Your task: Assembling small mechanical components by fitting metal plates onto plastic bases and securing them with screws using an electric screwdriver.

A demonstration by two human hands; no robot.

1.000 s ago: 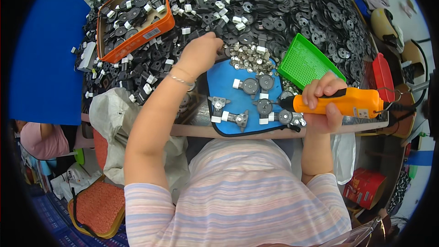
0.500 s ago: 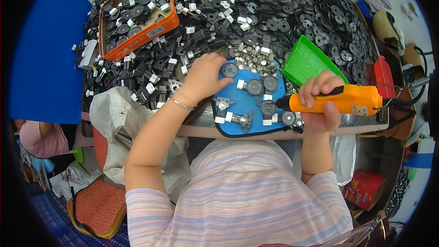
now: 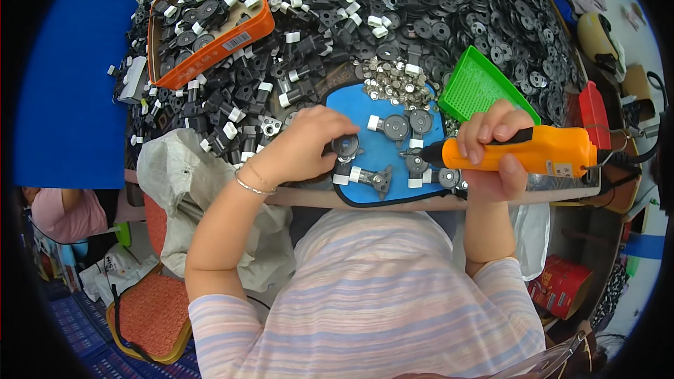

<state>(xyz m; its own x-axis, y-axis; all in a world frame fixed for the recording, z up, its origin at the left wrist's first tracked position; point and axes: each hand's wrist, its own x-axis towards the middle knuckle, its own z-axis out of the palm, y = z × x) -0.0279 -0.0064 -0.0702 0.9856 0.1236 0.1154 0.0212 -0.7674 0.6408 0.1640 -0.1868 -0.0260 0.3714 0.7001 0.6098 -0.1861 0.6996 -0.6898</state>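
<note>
My right hand [image 3: 495, 147] is wrapped round an orange electric screwdriver [image 3: 551, 151], its black nose pointing left over one of the small black parts on a blue mat [image 3: 354, 105]. Thumb and fingers of my left hand [image 3: 302, 144] are closed on a black disc [image 3: 345, 146] at the mat's left side, over a grey bracket mostly hidden beneath it. Nearby on the mat lie a disc-and-bracket piece with a white end [image 3: 394, 128] and another bracket piece lying sideways [image 3: 375, 181]. Small metal caps [image 3: 397, 84] are heaped at the mat's far edge.
A big pile of black discs [image 3: 484, 21] and black-and-white brackets covers the table beyond. An orange box [image 3: 246, 36] of parts sits at the far left, a green basket [image 3: 484, 88] right of the mat. A red tray [image 3: 594, 116] stands further right; a whitish sack [image 3: 175, 175] hangs at the near left.
My left hand has come nearer, bringing the black disc from the mat's upper left down over the bracket. The screwdriver stays over nearly the same part.
</note>
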